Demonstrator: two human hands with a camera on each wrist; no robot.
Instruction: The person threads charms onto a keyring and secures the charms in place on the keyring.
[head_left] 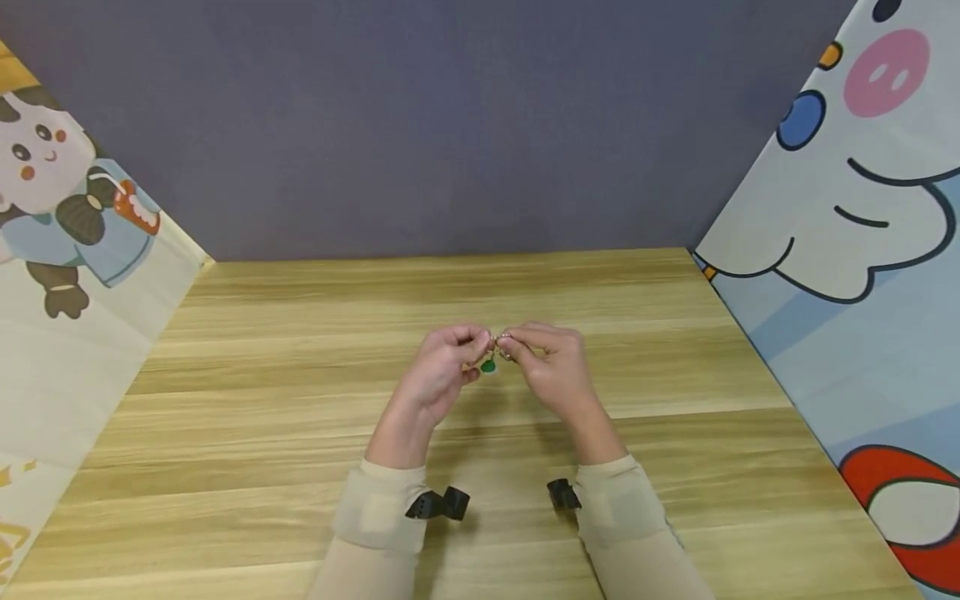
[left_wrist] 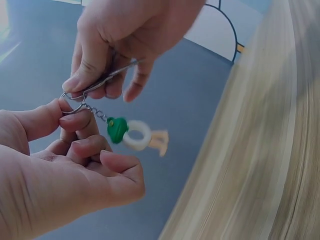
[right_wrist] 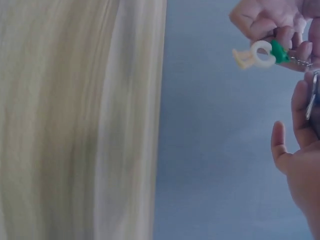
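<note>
Left wrist view: the left hand (left_wrist: 75,175) pinched the key ring (left_wrist: 81,106); the right hand (left_wrist: 122,35) gripped a slim metal piece (left_wrist: 106,80). From the ring, a chain (left_wrist: 97,112) bore the green-and-white charm (left_wrist: 118,130) toward four o'clock.

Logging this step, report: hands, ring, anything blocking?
Left hand pinching ring. Right hand gripping metal piece at ring. Charm dangling. No obstruction visible.

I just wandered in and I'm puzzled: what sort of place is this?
Probably a small staged recording booth, though the wider room is out of view. A wood-grain tabletop meets a plain grey-blue back panel between cartoon-printed side panels, and black devices sit at both wrists.
</note>
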